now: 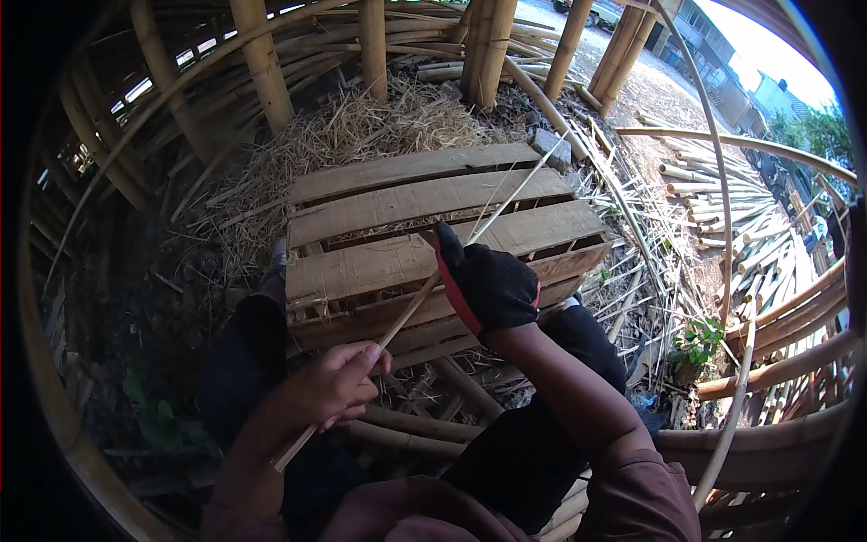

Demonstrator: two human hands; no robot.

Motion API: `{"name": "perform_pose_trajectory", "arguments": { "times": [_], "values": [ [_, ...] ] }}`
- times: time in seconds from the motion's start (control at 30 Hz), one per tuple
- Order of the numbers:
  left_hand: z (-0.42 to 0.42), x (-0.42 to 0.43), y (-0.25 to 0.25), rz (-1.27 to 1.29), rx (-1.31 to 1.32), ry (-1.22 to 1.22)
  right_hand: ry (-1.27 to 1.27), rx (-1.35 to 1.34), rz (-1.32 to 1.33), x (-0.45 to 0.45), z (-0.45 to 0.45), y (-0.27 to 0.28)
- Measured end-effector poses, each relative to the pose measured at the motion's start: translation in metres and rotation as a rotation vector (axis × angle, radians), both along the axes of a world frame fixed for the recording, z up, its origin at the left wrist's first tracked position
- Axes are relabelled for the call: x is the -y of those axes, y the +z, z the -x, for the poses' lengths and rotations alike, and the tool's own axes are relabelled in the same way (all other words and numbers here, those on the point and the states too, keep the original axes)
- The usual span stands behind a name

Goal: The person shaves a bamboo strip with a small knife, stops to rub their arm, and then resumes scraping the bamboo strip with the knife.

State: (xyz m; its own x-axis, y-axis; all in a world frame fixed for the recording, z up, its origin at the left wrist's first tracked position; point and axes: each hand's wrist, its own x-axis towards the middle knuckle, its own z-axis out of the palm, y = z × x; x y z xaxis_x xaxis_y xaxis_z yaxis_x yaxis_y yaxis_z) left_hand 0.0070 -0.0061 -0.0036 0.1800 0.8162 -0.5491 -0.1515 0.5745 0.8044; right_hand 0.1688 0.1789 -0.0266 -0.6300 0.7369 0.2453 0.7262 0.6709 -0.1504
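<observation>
A long thin bamboo strip point(411, 309) runs slantwise from the lower left, over a slatted wooden crate point(361, 271), towards the upper right. My bare left hand point(339, 384) is closed round its lower part, and the strip's end sticks out below the hand. My right hand point(488, 285), in a black and red glove, is closed on the strip farther up, above the crate's right half. A small pointed thing, perhaps a blade, shows beside the gloved thumb; its full shape is hidden. The crate stands between my legs.
Straw point(379, 126) lies heaped behind the crate. Upright bamboo poles point(262, 68) stand at the back. Cut bamboo pieces point(713, 194) are piled on the right. Curved bamboo poles point(768, 447) cross the lower right, near a small green plant point(697, 343).
</observation>
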Motion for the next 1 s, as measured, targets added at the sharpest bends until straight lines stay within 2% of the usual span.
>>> {"name": "perform_pose_trajectory", "arguments": {
  "times": [0.07,0.1,0.17,0.23,0.3,0.37,0.4,0.47,0.5,0.57,0.63,0.7,0.83,0.9,0.97,1.0],
  "values": [
    [-0.005,0.000,-0.003,0.002,-0.030,0.000,-0.075,0.050,0.197,-0.001,0.005,0.013],
    [-0.007,0.000,-0.004,0.001,-0.070,-0.003,-0.076,0.058,0.199,-0.003,0.006,0.017],
    [-0.007,0.000,-0.005,-0.012,-0.104,-0.005,-0.166,0.089,0.470,-0.007,0.009,0.024],
    [-0.009,0.001,-0.009,-0.027,-0.141,-0.003,-0.177,0.089,0.536,-0.009,0.007,0.028],
    [-0.014,0.003,-0.018,-0.165,-0.389,-0.069,-0.183,0.091,0.600,-0.016,0.004,0.017],
    [-0.016,0.000,-0.016,-0.148,-0.413,-0.068,-0.062,-0.061,0.611,-0.034,0.000,-0.024],
    [-0.016,0.000,-0.015,-0.127,-0.441,-0.072,-0.061,-0.056,0.610,-0.034,-0.001,-0.032],
    [-0.017,0.001,-0.015,-0.117,-0.443,-0.076,0.018,-0.399,0.747,-0.032,-0.003,-0.042],
    [-0.017,0.002,-0.014,-0.108,-0.450,-0.080,0.020,-0.395,0.746,-0.030,-0.002,-0.035],
    [-0.015,0.003,-0.007,-0.070,-0.407,-0.097,-0.269,-0.510,1.450,-0.024,0.000,-0.017],
    [-0.010,0.004,-0.006,-0.034,-0.362,-0.114,-0.314,-0.505,1.550,-0.024,0.002,-0.016],
    [-0.001,0.007,-0.010,0.003,-0.101,-0.105,-0.365,-0.504,1.651,-0.023,0.001,-0.016],
    [0.007,0.010,-0.004,0.029,-0.041,-0.111,-0.215,-0.624,1.754,-0.019,-0.003,-0.020],
    [0.015,0.013,-0.003,0.080,0.167,-0.107,-0.138,-0.681,1.791,-0.014,-0.007,-0.028],
    [0.017,0.009,-0.002,0.058,0.164,-0.109,0.431,-0.747,1.906,-0.008,-0.017,-0.039],
    [0.015,0.008,-0.003,0.038,0.165,-0.112,0.430,-0.738,1.911,-0.008,-0.016,-0.038]
  ]
}}
